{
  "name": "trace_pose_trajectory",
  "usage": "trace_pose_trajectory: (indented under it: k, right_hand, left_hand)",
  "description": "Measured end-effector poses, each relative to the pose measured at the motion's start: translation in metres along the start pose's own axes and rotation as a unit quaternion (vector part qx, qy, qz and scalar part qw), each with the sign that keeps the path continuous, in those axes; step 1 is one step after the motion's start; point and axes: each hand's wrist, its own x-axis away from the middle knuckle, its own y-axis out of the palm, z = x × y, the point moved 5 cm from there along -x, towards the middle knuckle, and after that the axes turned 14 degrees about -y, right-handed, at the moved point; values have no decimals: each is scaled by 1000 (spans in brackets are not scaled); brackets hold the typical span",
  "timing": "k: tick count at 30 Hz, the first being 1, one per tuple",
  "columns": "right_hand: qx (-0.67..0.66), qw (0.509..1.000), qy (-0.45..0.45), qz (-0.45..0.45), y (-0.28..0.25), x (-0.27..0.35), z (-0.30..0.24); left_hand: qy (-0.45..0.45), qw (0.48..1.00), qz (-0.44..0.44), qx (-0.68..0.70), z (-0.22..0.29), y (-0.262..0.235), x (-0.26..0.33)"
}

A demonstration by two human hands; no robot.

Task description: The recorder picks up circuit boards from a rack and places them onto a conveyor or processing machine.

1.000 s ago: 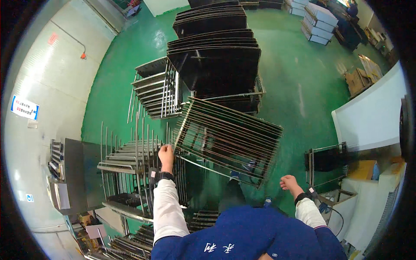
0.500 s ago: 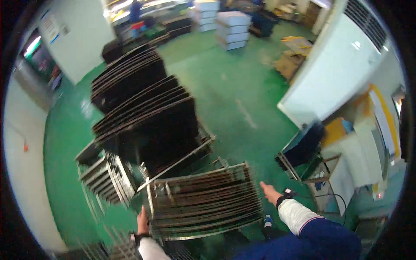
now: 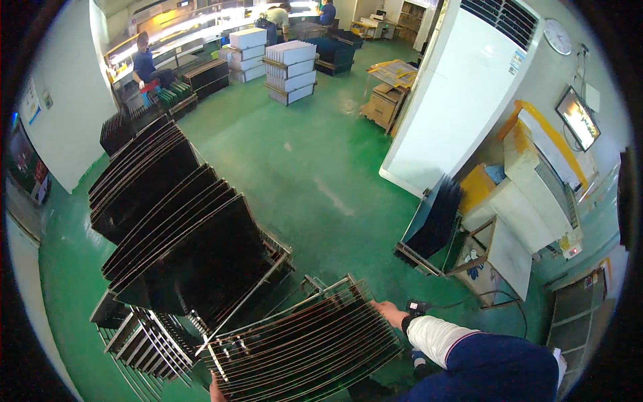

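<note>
Rack of thin dark panels (image 3: 305,348) is set at the near centre of the scene, directly in front of the person. Its long axis is laid from near left to far right, so that the right end is turned slightly away from the body; the panel edges are ranged one behind another along the same line, bowed by the lens. What it is borne on is hidden.

At its right end, toward the far corner, the right hand (image 3: 390,315) is placed with fingers stretched to the frame; whether the grip is closed on it cannot be told. By the left end, only part of the left hand (image 3: 216,388) is shown, at the lower edge of the view, and its grip cannot be judged either.

Just beyond, to the left, a large stack of black panels (image 3: 187,268) is stood on edge, with a second stack (image 3: 144,187) behind it. A slotted metal rack (image 3: 151,342) is placed at near left. On the right, a small rack (image 3: 429,234) is stood on the green floor (image 3: 321,147), near a tall white unit (image 3: 455,100). Farther off, pale stacked trays (image 3: 290,70) are seen.
</note>
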Motion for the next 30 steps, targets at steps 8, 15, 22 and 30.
trace_pose_trajectory:
  k: [8,15,22,30]
  right_hand:
    - [141,989,-50,21,-26,12,-20]
    - [188,982,24,18,-104,40,28]
    - [193,977,64,58,-204,71,82]
    - [55,992,90,69,-329,137,93]
  left_hand:
    - [61,995,84,1,-23,-6,-18]
    - [13,997,75,7,-77,72,67]
    - [266,958,79,-72,-123,53,-71]
    - [234,962,-15,-136,-121,171,-73]
